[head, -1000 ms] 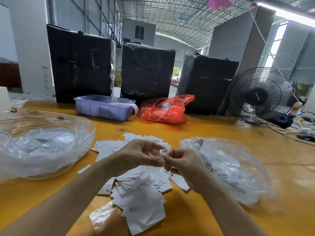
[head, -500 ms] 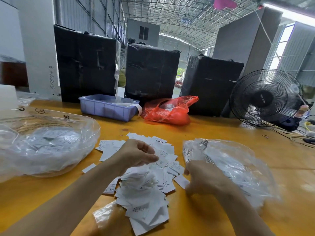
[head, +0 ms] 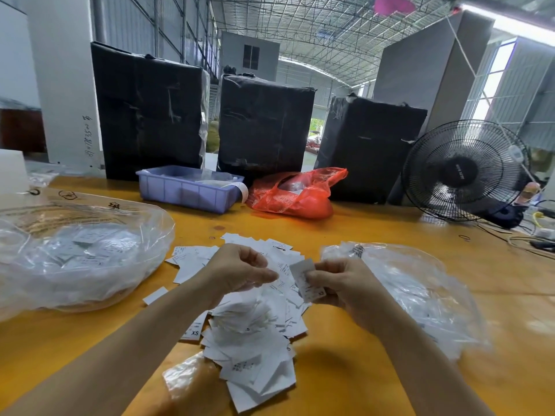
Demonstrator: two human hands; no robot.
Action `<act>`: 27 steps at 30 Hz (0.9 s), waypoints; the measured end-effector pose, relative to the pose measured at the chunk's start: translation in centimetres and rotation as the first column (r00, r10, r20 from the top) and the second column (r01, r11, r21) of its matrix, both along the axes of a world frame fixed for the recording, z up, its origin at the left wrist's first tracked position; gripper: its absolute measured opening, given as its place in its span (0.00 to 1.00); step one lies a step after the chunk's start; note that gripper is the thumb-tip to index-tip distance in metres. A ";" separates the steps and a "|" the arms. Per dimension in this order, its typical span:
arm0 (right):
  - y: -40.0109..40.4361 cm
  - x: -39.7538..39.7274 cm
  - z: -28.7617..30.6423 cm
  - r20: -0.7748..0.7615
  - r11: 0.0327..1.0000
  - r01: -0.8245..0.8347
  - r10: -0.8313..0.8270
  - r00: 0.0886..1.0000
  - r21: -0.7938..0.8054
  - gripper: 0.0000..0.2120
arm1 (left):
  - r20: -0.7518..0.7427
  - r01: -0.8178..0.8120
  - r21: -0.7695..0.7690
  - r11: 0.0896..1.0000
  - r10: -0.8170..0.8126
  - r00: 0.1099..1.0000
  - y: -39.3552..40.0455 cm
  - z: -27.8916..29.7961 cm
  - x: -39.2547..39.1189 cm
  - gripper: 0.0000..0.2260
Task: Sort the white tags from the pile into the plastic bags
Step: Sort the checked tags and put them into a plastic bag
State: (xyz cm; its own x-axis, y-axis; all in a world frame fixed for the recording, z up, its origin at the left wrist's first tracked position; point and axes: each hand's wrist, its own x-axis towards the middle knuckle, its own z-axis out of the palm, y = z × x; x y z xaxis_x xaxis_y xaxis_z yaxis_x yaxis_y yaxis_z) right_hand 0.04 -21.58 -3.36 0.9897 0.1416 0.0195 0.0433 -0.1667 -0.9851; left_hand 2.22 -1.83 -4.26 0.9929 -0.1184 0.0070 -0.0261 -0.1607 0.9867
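white tag [head: 304, 280] in right hand [head: 342, 288]

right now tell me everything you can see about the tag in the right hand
The tag is a small white rectangle, thin like paper or fabric, with fine dark print too small to read. It stands roughly upright, slightly tilted, above the pile of tags. The right hand pinches its right edge between thumb and fingers. The left hand is close beside it, fingers curled; I cannot tell whether it touches the tag.
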 end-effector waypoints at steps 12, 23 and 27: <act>1.2 -0.3 0.3 -0.119 0.935 0.025 0.019 0.993 0.355 0.04 | 0.003 0.052 -0.013 0.999 -0.052 0.999 -0.3 0.2 -0.2 0.09; 1.5 -0.4 0.0 0.102 0.892 0.100 -0.160 0.982 0.440 0.07 | -0.074 0.117 -0.110 0.987 -0.125 0.989 -0.6 0.3 -0.5 0.10; 1.9 -0.5 -0.2 0.183 0.940 0.092 -0.159 0.970 0.328 0.07 | -0.104 0.171 -0.154 0.973 -0.189 0.977 -0.6 0.5 -0.9 0.13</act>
State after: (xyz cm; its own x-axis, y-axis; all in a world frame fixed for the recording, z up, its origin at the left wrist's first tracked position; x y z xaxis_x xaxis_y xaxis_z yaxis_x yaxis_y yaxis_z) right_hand -0.47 -19.69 -3.59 0.9688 -0.0299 0.2461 0.2479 0.1336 -0.9595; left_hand 1.36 -2.41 -3.78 0.9502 -0.3015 -0.0782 0.0754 -0.0210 0.9969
